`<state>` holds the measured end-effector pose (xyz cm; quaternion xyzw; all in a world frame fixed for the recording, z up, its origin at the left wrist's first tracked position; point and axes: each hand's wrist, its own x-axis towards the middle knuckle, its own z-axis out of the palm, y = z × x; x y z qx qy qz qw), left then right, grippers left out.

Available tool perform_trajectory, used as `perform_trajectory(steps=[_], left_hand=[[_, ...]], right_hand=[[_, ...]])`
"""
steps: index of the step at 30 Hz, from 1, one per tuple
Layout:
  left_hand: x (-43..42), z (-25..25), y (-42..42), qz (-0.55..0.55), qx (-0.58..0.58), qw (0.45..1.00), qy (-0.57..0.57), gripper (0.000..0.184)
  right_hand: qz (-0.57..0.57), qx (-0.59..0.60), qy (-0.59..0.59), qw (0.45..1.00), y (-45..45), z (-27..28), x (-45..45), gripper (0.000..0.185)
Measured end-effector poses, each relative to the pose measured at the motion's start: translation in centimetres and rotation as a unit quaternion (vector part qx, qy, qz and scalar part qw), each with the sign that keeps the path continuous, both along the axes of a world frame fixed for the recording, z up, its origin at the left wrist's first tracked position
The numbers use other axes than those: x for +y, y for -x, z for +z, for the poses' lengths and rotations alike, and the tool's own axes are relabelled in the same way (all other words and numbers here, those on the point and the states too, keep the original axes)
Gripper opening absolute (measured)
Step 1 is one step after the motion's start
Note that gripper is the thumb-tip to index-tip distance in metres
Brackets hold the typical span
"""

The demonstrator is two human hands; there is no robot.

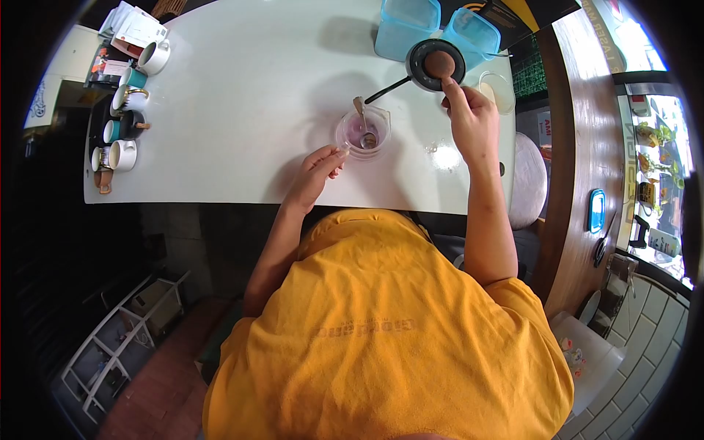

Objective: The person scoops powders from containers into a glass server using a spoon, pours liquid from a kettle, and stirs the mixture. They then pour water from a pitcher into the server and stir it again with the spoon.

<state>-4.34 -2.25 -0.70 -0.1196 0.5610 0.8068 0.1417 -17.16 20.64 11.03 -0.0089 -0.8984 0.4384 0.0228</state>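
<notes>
A clear plastic cup [342, 135] with a pinkish tint inside stands near the table's front edge. A spoon [362, 117] leans in it. My left hand [317, 170] has its fingers closed in a pinch at the cup's lower left edge. Farther right, my right hand [469, 110] is raised, its fingers closed at the edge of a round brown disc [439, 64]. Around the disc shows a black round dish-like piece [419, 76] with a thin black handle pointing down-left toward the cup. Whether the disc rests in it cannot be told.
Two blue translucent containers [405, 33] stand at the back right, with a round clear lid-like piece [497, 92] nearby. Several mugs [123, 155] line the white table's [242, 95] left edge. A grey stool seat [528, 180] sits right of the table.
</notes>
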Motion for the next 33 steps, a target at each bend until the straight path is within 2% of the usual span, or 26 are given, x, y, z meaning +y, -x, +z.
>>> perform_trajectory(steps=[25,33], left_hand=[[-0.1,0.0,0.1,0.000,0.000,1.000,0.003,0.016],[-0.2,-0.1,0.0,-0.004,0.001,1.000,0.001,0.016]], right_hand=[[-0.007,-0.004,-0.031,0.999,-0.1,-0.4,0.3,0.054],[-0.005,0.027,-0.046,0.999,-0.3,-0.2,0.4,0.053]])
